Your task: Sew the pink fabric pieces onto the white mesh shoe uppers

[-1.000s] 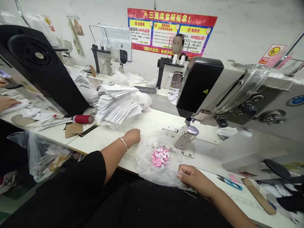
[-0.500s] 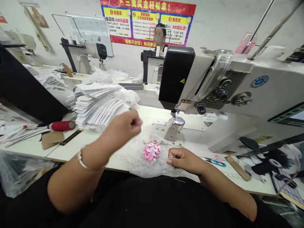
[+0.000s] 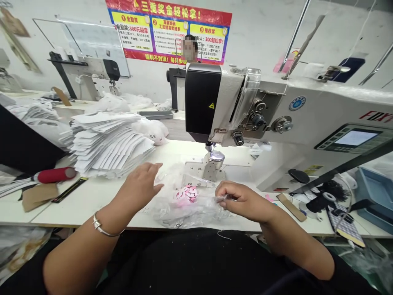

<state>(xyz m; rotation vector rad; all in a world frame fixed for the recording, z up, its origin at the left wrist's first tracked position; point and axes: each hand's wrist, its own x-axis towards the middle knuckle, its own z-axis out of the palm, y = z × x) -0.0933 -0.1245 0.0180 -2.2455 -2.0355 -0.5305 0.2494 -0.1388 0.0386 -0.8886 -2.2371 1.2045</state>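
Observation:
A clear plastic bag lies on the white table in front of me, with small pink pieces inside it. My right hand pinches the bag's right edge with curled fingers. My left hand hovers at the bag's left side, fingers stretched out towards the plastic; a silver bracelet sits on that wrist. Just behind the bag stands the sewing machine's presser foot.
The sewing machine fills the right half. A tall stack of white cut pieces lies at the left, with a red-handled tool and cardboard scraps beside it. Another person sits at a machine at the back. Clutter and a blue tray lie at the right.
My left hand has come down from a raised pinch and opened beside the bag. My right hand has lifted the bag's edge a little. The view has turned to the right.

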